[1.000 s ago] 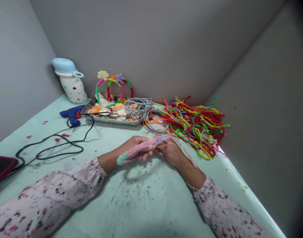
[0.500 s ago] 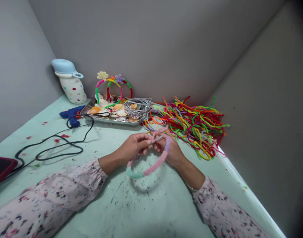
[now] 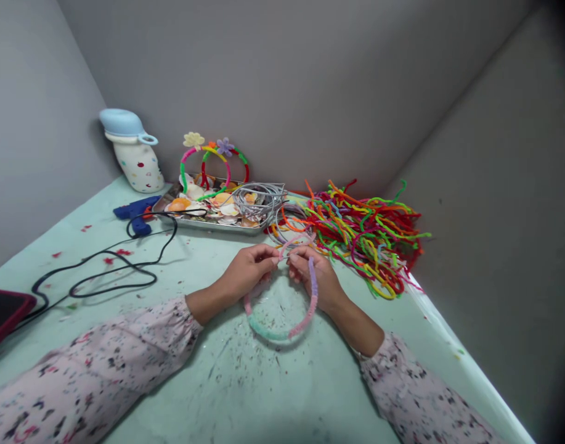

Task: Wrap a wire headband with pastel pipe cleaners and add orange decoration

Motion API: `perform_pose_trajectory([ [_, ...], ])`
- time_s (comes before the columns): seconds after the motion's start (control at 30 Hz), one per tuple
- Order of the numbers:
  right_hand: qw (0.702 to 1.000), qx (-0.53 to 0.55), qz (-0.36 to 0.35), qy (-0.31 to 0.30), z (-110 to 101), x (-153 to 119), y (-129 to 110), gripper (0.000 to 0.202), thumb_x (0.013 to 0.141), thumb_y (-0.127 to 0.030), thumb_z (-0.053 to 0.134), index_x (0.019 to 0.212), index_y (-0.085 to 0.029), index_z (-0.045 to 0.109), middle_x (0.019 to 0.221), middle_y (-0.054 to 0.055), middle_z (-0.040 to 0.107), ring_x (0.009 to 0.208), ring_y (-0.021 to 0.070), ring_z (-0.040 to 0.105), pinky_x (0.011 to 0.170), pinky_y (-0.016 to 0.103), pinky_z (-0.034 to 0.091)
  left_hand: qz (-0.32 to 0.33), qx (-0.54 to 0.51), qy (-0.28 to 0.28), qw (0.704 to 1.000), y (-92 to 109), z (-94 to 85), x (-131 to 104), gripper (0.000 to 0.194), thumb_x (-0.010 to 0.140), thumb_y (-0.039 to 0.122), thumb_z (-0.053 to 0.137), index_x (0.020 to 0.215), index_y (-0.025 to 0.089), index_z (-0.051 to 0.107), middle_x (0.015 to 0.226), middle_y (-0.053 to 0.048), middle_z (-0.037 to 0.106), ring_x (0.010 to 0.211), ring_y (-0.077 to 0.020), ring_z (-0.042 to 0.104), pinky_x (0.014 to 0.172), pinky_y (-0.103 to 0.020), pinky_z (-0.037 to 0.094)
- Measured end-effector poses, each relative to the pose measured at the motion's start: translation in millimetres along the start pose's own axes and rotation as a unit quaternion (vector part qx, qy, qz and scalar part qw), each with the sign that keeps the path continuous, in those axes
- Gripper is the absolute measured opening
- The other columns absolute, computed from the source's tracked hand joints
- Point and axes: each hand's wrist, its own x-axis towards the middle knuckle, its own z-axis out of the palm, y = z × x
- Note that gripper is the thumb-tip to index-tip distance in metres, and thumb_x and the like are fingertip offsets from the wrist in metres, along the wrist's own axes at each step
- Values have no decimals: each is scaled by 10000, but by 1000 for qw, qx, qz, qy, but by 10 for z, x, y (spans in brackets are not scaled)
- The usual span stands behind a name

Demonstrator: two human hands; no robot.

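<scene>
At the far left we see a dark-screened device (image 3: 5,313) with a red edge, then a black cord (image 3: 146,264) looped on the bench (image 3: 208,394) near a blue glue gun (image 3: 137,208). Next comes a metal tray (image 3: 212,229) of shells.

Right of these, our left hand (image 3: 249,271) has its thumb and forefinger pinching the upper left end of a pastel chenille-wrapped hoop (image 3: 289,336). The hoop stands between our two hands, its low mint-and-pink curve towards us; we cannot tell whether that curve touches the bench. We judge it very light and springy, soft and fuzzy outside over a stiffer core, so it should give rather than break, though a hard squeeze could flatten the pile or kink the curve.

A loose pink strand (image 3: 297,239) arches above the fingertips; it looks limp and is best taken close to its root. Our right hand (image 3: 318,279) pinches the other end, thumb against forefinger, beside the lilac wrap. Both ends seem the right hold: grippy, not slippery. Farther right lie heaped pipe cleaners (image 3: 368,237).
</scene>
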Motion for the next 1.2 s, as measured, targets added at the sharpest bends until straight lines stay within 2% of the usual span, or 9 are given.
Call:
perform_pose_trajectory([
  [0.23, 998, -64, -24, -7, 8, -13, 2, 207, 771, -381, 620, 778, -177, 588, 559, -26, 547, 503, 95, 473, 495, 226, 365, 30, 57, 5, 998, -45, -16, 4, 189, 722, 321, 629, 801, 153, 591, 631, 22, 556, 533, -80, 473, 481, -178, 356],
  [0.63, 998, -61, -12, -21, -16, -14, 12, 223, 782, -385, 613, 734, -177, 549, 555, -26, 556, 495, 96, 470, 494, 228, 360, 5, 52, -8, 999, -46, -15, -19, 172, 738, 321, 613, 789, 166, 559, 498, 44, 529, 381, -61, 417, 373, -162, 290],
  [0.77, 996, -77, -16, -32, -18, -25, -6, 224, 799, -393, 594, 769, -174, 563, 570, -26, 551, 505, 95, 474, 499, 227, 366, 0, 47, -20, 999, -34, -15, -24, 172, 744, 319, 603, 784, 161, 549, 486, 35, 532, 395, -75, 455, 370, -157, 318],
  [1.2, 997, -78, -13, -16, 15, -31, -57, 250, 803, -425, 582, 747, -185, 539, 561, -33, 541, 501, 100, 475, 493, 232, 366, -15, 61, 13, 998, 17, 47, -51, 180, 762, 320, 590, 840, 166, 540, 514, 41, 545, 364, -48, 423, 343, -135, 306],
])
